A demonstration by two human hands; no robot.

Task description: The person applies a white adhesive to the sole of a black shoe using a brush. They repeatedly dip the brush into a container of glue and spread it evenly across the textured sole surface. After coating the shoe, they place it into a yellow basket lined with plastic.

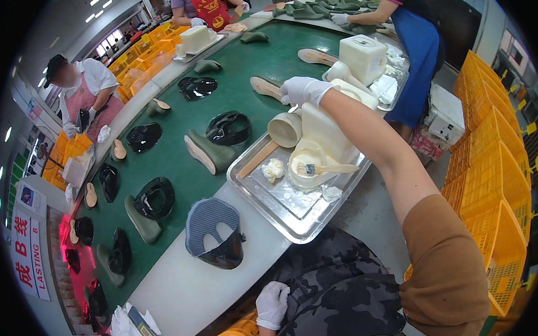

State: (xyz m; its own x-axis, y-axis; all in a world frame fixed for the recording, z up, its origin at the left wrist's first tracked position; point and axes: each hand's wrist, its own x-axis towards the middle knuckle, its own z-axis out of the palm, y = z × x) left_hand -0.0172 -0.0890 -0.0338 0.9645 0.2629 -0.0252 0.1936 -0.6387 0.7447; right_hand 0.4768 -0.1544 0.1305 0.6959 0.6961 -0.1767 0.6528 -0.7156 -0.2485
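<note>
My right hand (302,91), in a white glove, reaches forward and grips the top of a cream plastic jug (324,130). The jug is tipped, its wide mouth (285,129) turned left, over a round bowl of white glue (304,170) with a brush (328,168) lying across it. Jug and bowl stand in a metal tray (282,212). My left hand (272,304), also gloved, rests on my camouflage-clad lap and holds nothing. A grey mesh and black shoe upper (215,232) lies on the white bench edge left of the tray.
Green shoe lasts (208,151) and black uppers (228,128) ride the green belt (242,68). A second cream jug (363,57) stands in a far tray. Yellow crates (494,178) are stacked on my right. Aproned people work at the far left (86,94) and far right (416,44).
</note>
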